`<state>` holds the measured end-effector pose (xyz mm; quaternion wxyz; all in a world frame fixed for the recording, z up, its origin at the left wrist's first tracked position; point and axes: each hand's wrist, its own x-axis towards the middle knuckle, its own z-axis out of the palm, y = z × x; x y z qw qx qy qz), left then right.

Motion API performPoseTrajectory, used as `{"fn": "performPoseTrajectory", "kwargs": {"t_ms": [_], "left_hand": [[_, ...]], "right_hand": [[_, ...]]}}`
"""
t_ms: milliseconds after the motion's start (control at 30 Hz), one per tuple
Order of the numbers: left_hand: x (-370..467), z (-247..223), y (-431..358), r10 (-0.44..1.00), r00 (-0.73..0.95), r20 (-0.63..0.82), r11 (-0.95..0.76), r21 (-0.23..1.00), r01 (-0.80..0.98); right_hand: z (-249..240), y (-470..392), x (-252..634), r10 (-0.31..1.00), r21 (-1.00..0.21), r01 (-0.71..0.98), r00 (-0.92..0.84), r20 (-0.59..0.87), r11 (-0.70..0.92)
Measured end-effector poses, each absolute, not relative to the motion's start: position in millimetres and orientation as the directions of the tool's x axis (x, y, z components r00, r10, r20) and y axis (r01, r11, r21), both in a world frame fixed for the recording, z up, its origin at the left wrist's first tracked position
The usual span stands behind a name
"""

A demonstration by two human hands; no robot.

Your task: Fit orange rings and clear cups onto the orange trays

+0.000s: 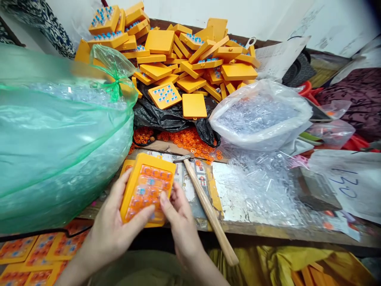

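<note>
Between my two hands is a yellow plastic case [130, 198] with rows of orange and clear pieces and a few blue spots on its face. My left hand [114, 216] is closed round its left edge, the thumb lying across the lower face. Closed on the right edge, my right hand [178, 214] presses its thumb near the lower right. Behind the case shows a bit of another yellow case [126, 165]. A hammer [205, 200] with a wooden handle lies on the bench just right of my right hand.
Yellow cases [160, 41] are heaped at the back. A green bag [59, 159] bulges at left; a white bag [258, 115] of clear pieces stands right. Orange rings [190, 141] and loose clear pieces [264, 186] cover parts of the bench. Filled cases [44, 250] lie lower left.
</note>
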<state>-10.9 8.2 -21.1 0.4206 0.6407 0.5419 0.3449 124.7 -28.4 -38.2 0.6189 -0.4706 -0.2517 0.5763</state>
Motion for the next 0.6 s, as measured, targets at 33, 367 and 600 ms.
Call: {"fn": "performPoseTrajectory", "kwargs": {"t_ms": [33, 367, 600], "left_hand": [[-16, -21, 14, 0.987, 0.163, 0.015, -0.088, 0.888, 0.451], [-17, -28, 32, 0.993, 0.058, -0.107, 0.056, 0.826, 0.561], [-1, -26, -15, 0.933, 0.050, 0.356, -0.333, 0.802, 0.497]], "right_hand": [[-43, -25, 116, 0.947, -0.894, -0.436, 0.227, -0.225, -0.107], [-64, -7, 84, 0.891, -0.962, -0.260, 0.415, -0.186, -0.080], [-68, -49, 81, 0.833, -0.888, -0.417, 0.548, -0.072, 0.197]]}}
